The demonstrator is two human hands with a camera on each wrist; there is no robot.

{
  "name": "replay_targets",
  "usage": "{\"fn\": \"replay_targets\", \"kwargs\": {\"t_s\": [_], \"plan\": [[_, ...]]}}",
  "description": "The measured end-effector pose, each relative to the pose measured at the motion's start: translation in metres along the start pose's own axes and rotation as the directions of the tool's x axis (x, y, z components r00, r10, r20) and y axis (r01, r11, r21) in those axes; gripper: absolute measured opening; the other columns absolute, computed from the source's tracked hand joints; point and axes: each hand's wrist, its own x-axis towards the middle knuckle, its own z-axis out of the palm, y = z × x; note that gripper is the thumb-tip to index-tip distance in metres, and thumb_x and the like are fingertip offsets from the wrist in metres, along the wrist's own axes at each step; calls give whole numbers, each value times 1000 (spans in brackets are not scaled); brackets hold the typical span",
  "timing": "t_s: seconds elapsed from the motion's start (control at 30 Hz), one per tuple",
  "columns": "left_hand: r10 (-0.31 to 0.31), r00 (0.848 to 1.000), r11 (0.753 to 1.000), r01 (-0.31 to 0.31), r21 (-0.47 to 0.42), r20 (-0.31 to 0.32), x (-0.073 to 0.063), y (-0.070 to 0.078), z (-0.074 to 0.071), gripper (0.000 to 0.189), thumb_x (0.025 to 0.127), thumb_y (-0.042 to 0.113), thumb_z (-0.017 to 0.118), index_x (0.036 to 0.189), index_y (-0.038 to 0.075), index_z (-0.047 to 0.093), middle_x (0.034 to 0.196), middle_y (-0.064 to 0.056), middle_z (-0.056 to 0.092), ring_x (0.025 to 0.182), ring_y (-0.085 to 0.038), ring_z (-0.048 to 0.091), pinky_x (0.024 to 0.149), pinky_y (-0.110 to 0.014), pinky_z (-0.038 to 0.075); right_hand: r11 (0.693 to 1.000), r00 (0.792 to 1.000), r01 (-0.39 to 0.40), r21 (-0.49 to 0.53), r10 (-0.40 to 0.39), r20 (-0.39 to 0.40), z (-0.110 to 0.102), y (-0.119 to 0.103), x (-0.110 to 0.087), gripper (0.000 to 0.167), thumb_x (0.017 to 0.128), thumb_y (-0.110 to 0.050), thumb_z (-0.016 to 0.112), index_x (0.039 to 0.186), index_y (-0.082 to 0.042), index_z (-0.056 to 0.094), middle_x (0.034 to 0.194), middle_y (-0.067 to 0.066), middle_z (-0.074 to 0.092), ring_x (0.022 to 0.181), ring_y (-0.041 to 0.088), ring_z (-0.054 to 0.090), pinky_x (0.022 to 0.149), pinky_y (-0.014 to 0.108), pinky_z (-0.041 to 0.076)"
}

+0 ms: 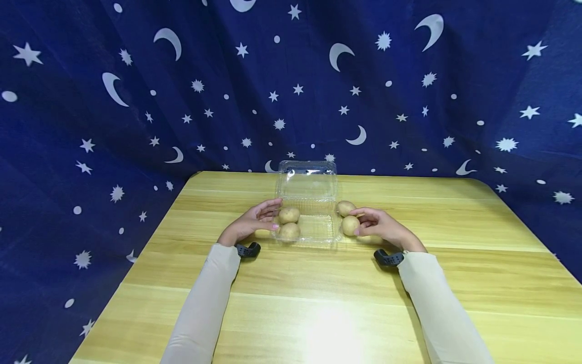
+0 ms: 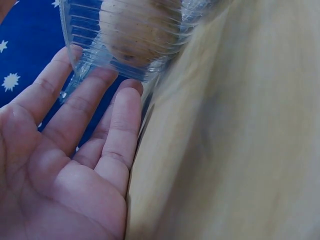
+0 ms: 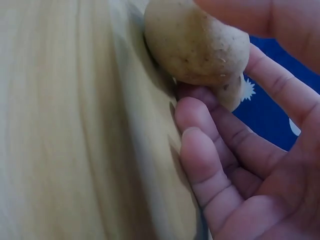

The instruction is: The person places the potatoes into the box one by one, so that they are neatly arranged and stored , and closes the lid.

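Observation:
A clear plastic clamshell box [image 1: 318, 226] stands on the table with its lid [image 1: 306, 186] raised at the back. Two potatoes, a rear one [image 1: 288, 215] and a front one [image 1: 289, 232], lie in its left half. My left hand [image 1: 252, 221] is at the box's left wall, fingers fairly straight and fingertips at the ribbed plastic; a potato [image 2: 137, 32] shows through it. Just right of the box lie two more potatoes, one behind [image 1: 345, 208] and one in front [image 1: 350, 225]. My right hand [image 1: 381, 225] holds the front potato [image 3: 195, 45] between thumb and fingers.
The wooden table [image 1: 291, 298] runs to a blue curtain [image 1: 309, 101] with white moons and stars, behind and at the sides. Each wrist wears a black strap-on camera, one on the left [image 1: 248, 250] and one on the right [image 1: 388, 258].

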Motion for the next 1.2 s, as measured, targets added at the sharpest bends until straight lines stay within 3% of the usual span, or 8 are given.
{"fn": "replay_targets", "kwargs": {"t_s": [0.23, 0.5, 0.87, 1.2], "plan": [[5, 1000, 1000, -5, -11, -3, -1, 1, 0, 87, 94, -3, 73, 169, -1, 29, 175, -21, 30, 158, -42, 31, 132, -52, 26, 998, 999, 40, -40, -40, 16, 5, -2, 3, 60, 94, 2, 80, 147, 13, 54, 126, 26, 67, 98, 20, 65, 83, 28, 58], [2, 1000, 1000, -2, -9, -6, -1, -1, -1, 87, 94, -3, 73, 169, -1, 29, 175, -21, 30, 158, -42, 31, 131, -52, 26, 998, 1000, 13, -59, -13, -15, 6, -2, 3, 59, 94, 1, 81, 146, 12, 57, 121, 18, 69, 95, 18, 64, 81, 26, 57], [-6, 1000, 1000, 6, 4, -15, 1, -1, 0, 87, 94, -3, 73, 169, 0, 30, 175, -20, 31, 159, -41, 31, 132, -52, 26, 1000, 1000, -10, 3, 10, -20, 2, -2, -1, 59, 93, 0, 82, 146, 11, 58, 113, 13, 68, 94, 17, 63, 80, 25, 56], [-7, 1000, 1000, 7, 7, -9, 0, 2, 1, 86, 95, -3, 72, 169, 1, 30, 175, -20, 30, 159, -41, 31, 131, -52, 26, 1000, 1000, -10, 16, 11, -28, -2, -8, -3, 59, 92, 3, 81, 145, 13, 57, 119, 13, 69, 97, 15, 67, 84, 25, 58]]}}
